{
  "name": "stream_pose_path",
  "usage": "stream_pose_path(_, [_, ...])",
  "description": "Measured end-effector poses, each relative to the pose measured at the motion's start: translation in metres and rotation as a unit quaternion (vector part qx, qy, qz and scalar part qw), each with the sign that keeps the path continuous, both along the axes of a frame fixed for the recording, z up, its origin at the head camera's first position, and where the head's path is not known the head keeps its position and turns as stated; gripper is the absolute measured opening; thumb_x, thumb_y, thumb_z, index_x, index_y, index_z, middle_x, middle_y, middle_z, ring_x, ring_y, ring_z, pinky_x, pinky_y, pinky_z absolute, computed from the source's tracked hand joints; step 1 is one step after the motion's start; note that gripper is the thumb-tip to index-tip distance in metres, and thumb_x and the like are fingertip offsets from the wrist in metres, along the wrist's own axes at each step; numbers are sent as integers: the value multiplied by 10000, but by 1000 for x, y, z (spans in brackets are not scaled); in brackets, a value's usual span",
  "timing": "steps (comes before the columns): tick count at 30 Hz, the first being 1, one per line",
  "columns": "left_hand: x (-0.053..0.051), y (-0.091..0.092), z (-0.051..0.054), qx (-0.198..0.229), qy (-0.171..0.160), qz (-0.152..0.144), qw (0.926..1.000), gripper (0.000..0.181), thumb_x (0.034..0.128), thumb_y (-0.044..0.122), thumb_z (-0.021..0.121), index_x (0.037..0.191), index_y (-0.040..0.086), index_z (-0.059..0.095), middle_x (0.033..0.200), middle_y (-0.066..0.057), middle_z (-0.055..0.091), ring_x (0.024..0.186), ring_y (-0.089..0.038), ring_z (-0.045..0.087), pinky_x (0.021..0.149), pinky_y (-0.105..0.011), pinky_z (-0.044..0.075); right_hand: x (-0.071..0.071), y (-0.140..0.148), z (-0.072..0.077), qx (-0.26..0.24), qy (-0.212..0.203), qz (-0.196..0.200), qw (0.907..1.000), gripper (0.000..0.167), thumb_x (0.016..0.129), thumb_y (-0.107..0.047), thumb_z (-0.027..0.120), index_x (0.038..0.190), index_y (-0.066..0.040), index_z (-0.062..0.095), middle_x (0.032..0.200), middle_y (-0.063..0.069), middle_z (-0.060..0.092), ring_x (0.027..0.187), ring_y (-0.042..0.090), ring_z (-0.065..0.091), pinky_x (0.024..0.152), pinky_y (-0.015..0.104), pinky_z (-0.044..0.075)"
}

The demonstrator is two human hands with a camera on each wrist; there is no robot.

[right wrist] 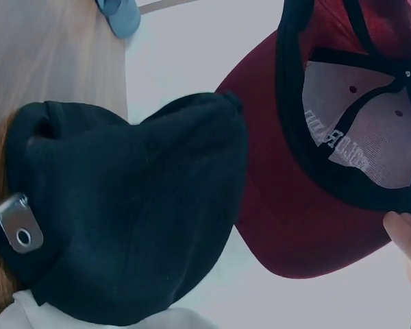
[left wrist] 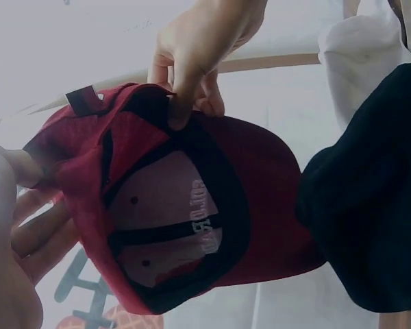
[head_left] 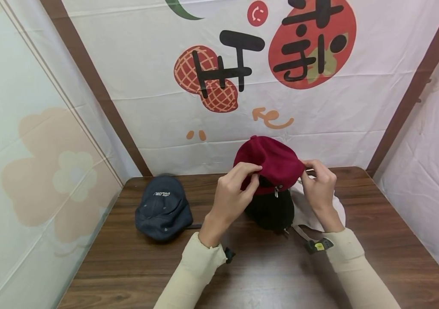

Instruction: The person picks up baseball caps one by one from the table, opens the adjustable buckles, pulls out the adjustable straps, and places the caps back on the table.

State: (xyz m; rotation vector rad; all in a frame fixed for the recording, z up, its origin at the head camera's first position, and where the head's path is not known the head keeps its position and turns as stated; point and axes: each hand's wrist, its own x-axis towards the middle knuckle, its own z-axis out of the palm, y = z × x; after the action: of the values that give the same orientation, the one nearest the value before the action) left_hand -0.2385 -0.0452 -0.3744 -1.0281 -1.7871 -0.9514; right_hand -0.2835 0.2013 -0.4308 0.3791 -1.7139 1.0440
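Both hands hold a dark red cap (head_left: pixel 271 159) above the table, its inside showing in the left wrist view (left wrist: pixel 270 199) and right wrist view (right wrist: pixel 281 185). The left hand (head_left: pixel 233 191) pinches its left edge between thumb and fingers. At its right edge, the right hand (head_left: pixel 320 186) pinches the fabric; in the left wrist view that hand (left wrist: pixel 205 48) has its thumb inside the rim. Just below the red cap lies a black cap (head_left: pixel 271 210), with a metal buckle (right wrist: pixel 20 226) in the right wrist view. A white cap (head_left: pixel 310 210) lies beside the black one, partly behind the right hand.
A navy cap (head_left: pixel 163 206) with white lettering lies on the left of the brown wooden table (head_left: pixel 262 283), its strap pointing right. Behind the table hangs a white printed cloth (head_left: pixel 150 107), with more cloth at both sides.
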Motion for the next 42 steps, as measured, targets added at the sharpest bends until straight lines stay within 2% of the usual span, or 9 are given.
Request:
stream_pose_path(3, [-3,5,1,-62,25,-32,10000,169,986,-4,692,1139,55,729,1087,-94,772,938,-174,744,855,-255,632,-2,4,0,-166,17,-6,9999,41,890,90,726,895,77,765,880,237,778,863,-210,602,766,17,511])
stream_pose_path(7, [-5,10,0,-148,11,-52,9999,177,983,4,700,1150,58,726,1103,-96,772,956,-175,744,919,-251,620,-3,8,1,-363,110,20,9993,52,870,138,729,866,91,752,868,258,769,852,-215,618,757,24,518])
stream_pose_path(16, [-11,22,-1,-312,72,-148,9994,186,981,12,707,1159,55,739,1117,-93,766,974,-171,743,936,-226,607,-7,21,2,-439,213,-276,9984,85,917,48,720,892,121,755,852,287,748,826,-224,596,763,6,501])
stream_pose_path(18, [-12,25,-2,-356,88,-181,9992,188,980,13,709,1161,52,740,1118,-94,765,981,-174,742,946,-226,603,-9,23,1,-466,230,-380,9979,66,910,77,714,889,126,752,838,300,736,819,-234,579,758,-3,491])
stream_pose_path(23, [-15,32,-3,-451,151,-217,9986,184,984,17,700,1158,57,744,1111,-80,759,968,-159,736,886,-196,605,-14,29,-2,-662,293,-552,9958,57,857,196,704,854,145,729,807,323,714,791,-263,568,737,-13,483])
stream_pose_path(26, [-18,37,-6,-515,178,-209,9983,174,989,19,693,1148,65,748,1102,-67,758,954,-144,736,837,-178,598,-14,33,-5,-758,289,-609,9948,67,846,204,715,843,138,730,802,316,718,777,-260,576,729,-13,482])
stream_pose_path(32, [-24,46,-17,-728,95,-66,9973,160,998,32,686,1131,83,759,1090,-37,755,947,-117,731,824,-169,586,-15,43,-21,-584,-62,-704,9958,30,901,119,716,882,120,740,832,292,737,795,-265,571,743,-16,473])
stream_pose_path(38, [-31,52,-39,-1201,-113,270,9923,158,1007,64,688,1129,119,772,1082,4,762,861,-78,708,768,-168,553,-18,55,-44,-132,-713,-868,9936,86,880,127,670,910,94,744,858,261,755,842,-301,517,767,-43,441])
stream_pose_path(42, [-34,56,-52,-1506,-323,430,9871,151,1011,89,696,1127,147,773,1082,27,767,859,-75,711,780,-205,564,-19,62,-54,2,-1092,-907,9899,99,873,138,692,927,90,760,910,239,787,854,-336,484,770,-54,433])
